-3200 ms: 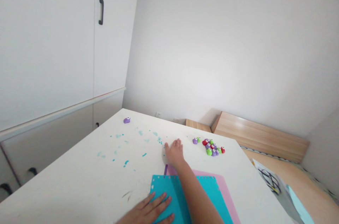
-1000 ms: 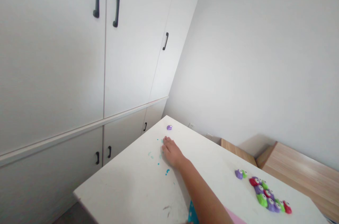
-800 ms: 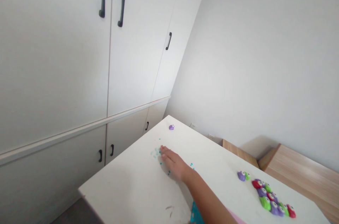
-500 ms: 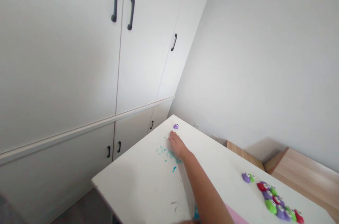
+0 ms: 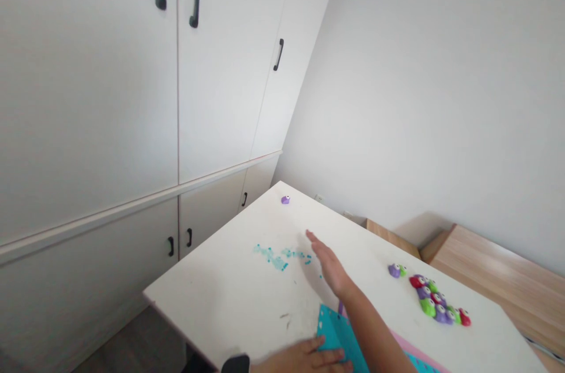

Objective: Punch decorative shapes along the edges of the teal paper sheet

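- The right hand is raised just above the white surface, tilted on its edge, with a soft shadow beneath it. Its fingers are straight and pressed together, pinch nothing, and point up and to the left, away from the person.
- Just left of that hand, teal specks lie in a thin, ragged band. The band's long axis runs roughly left to right across the surface and ends near the raised fingertips.
- The left hand lies flat at the bottom of the view on a teal punched sheet. Its fingers are slightly spread, point right, and grip nothing.
- The sheet's notched edge slants down to the right. Only a corner shows, so its long axis cannot be told. A pink sheet shows at the lower right, and a purple strip stands near the right forearm.
- Farther off, a small purple eyed figure sits near the far corner of the surface. A tight cluster of purple, red and green eyed figures sits to the right.
- White cabinets fill the left side, and a pale wooden board lies beyond the surface on the right.
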Action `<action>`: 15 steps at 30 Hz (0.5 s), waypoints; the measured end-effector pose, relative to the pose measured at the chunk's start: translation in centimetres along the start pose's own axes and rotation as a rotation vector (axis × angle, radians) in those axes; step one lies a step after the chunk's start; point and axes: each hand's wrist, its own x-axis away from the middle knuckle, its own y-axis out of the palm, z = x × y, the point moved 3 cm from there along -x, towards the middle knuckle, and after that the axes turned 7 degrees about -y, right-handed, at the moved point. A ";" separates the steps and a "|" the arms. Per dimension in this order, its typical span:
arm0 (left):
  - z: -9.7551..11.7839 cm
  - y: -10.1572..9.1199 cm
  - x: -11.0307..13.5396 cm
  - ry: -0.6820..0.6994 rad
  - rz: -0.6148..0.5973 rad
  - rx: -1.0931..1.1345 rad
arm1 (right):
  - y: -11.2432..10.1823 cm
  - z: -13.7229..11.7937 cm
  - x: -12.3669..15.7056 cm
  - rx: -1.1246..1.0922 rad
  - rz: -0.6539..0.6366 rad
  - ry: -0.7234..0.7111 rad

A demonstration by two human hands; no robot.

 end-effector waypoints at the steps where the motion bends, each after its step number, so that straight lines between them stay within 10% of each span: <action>1: 0.0 0.4 0.2 0.011 0.029 -0.041 | -1.9 1.4 0.6 0.076 0.115 0.085; 6: 1.1 -0.7 1.2 0.008 0.135 -0.152 | -3.6 4.7 2.0 0.188 0.140 0.184; 15: 2.8 -3.3 0.4 -0.095 0.116 -0.043 | 10.6 -1.5 -2.4 0.235 -0.150 0.021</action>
